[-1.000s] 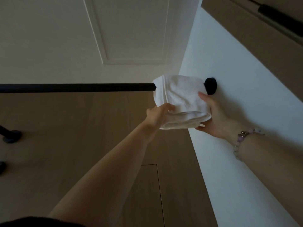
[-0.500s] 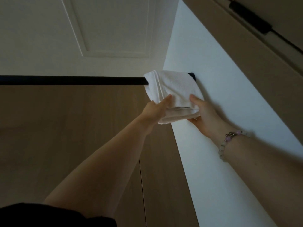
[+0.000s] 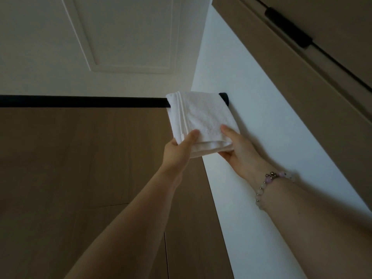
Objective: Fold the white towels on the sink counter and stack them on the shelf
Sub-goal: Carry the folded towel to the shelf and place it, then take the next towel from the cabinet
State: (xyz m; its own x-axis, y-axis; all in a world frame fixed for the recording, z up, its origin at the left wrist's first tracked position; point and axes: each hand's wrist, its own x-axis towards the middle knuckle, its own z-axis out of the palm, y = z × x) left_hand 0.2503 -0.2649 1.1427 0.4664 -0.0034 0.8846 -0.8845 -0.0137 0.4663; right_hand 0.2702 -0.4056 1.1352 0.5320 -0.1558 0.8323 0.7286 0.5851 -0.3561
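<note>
1. A wood-grain panel [image 3: 70, 178] fills the lower left, seen from below, with a pale moulded ceiling [image 3: 40, 47] above it.
2. A white wall [image 3: 261, 137] runs diagonally on the right, under a brown cabinet [image 3: 302, 87] that carries a black handle [image 3: 287, 27].
3. A black rod [image 3: 80, 101] crosses from the left edge to a black wall mount [image 3: 225, 97].
4. The folded white towel [image 3: 201, 117] covers the rod's right end, just beside the mount. I cannot tell whether it hangs over the rod or is only held against it.
5. The left hand [image 3: 179, 148] pinches the towel's lower left corner, thumb on the front face.
6. The right hand [image 3: 237, 150] grips the lower right corner, thumb on the front and palm under the edge.
7. A beaded bracelet [image 3: 267, 182] circles the right wrist.
</note>
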